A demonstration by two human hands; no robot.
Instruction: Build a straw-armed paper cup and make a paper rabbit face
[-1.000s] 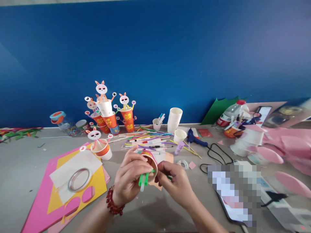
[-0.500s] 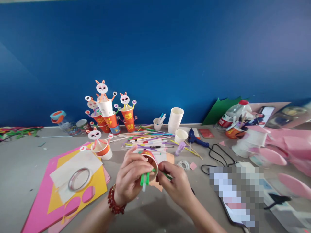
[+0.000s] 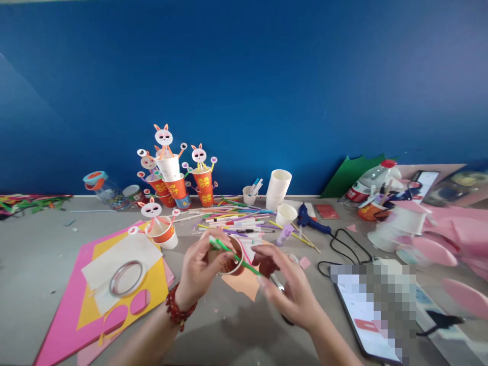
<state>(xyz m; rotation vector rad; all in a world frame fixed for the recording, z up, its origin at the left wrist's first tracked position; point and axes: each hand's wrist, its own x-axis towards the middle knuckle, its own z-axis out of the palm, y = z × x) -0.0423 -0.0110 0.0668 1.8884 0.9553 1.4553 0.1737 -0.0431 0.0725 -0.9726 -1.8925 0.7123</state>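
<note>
My left hand is closed around a paper cup, tilted with its mouth toward me, and thin green straw-like sticks. The sticks cross the cup's mouth and one runs out to the right. My right hand has its thumb and fingers apart, with the thumb tip close to that stick's end; whether they touch I cannot make out. Beneath the right hand show a silver blade and a dark handle, like scissors. Orange paper lies under the cup.
Cups with rabbit figures stand at the left, behind pink and yellow sheets bearing a tape roll. Pens and coloured sticks, stacked white cups and a blue glue gun lie farther back. A phone is at right.
The cup has turned and shifted slightly left. The green sticks have swung from pointing down to lying diagonally across its mouth. My right hand has come away from the cup, its fingers spreading.
</note>
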